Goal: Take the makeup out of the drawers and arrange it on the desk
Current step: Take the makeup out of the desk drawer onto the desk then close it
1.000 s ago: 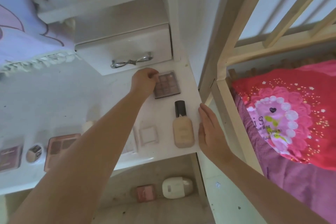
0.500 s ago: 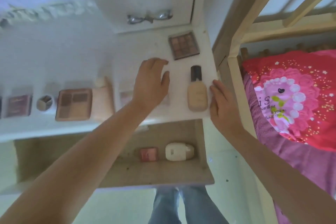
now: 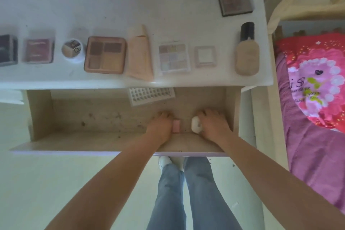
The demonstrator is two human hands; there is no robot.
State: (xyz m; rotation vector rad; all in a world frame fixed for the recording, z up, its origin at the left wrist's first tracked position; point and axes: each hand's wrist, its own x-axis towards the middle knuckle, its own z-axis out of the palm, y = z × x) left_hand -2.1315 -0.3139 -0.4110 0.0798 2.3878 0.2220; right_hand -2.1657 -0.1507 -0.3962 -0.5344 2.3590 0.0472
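Both hands reach into the open drawer (image 3: 39, 114): the left hand (image 3: 161, 125) touches a small compact (image 3: 176, 126) on its right, and the right hand (image 3: 214, 126) touches a rounded case (image 3: 195, 124) on its left. Beyond the hands, a row of makeup lies along the tabletop (image 3: 112, 5), with a tray (image 3: 151, 95) in the drawer between.

Pink compact (image 3: 176, 126), white case (image 3: 195, 127) in drawer (image 3: 93, 115)

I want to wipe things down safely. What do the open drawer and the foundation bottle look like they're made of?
Drawer: pale wood-grain board, probably laminated particleboard, matte; faint grain lines and dark specks show on its floor.
Foundation bottle: beige body with a soft sheen, glass or plastic, cannot tell which; its cap is glossy black, likely plastic.
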